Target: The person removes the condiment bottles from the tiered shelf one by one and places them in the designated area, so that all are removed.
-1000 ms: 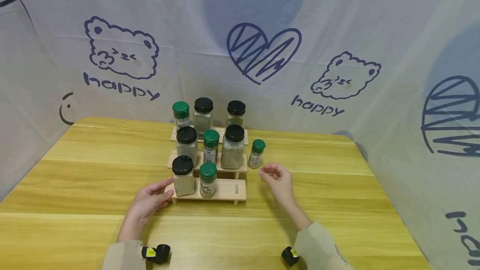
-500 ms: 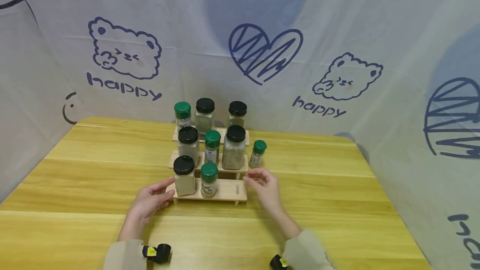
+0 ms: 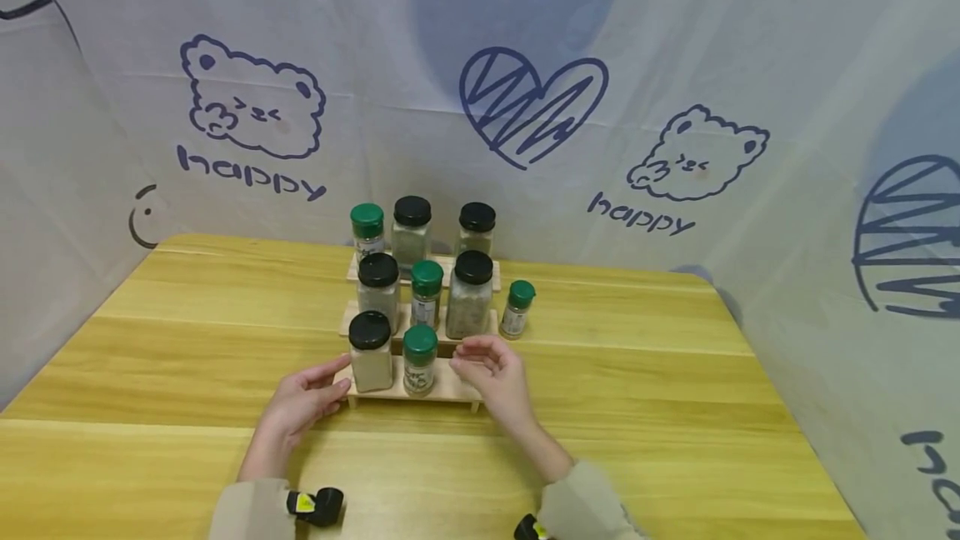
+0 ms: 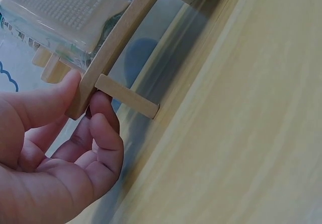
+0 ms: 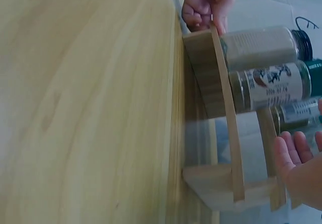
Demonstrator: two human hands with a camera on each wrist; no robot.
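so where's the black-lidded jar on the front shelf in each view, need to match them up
Head: the jar is left of centre, below mid-height, on the front shelf.
Left wrist: the jar is upper left, partly cropped.
Right wrist: the jar is upper right, turned sideways.
Shared landmark: the left hand gripping that shelf's end.

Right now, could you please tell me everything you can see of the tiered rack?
The tiered rack is pale, wood-looking, with three shelves stepping up toward the back and short legs. It stands upright on the table, bearing eight jars: three at the back, three in the middle, two in front. The left hand pinches its front left end; the right hand is near its front right end, contact unclear.
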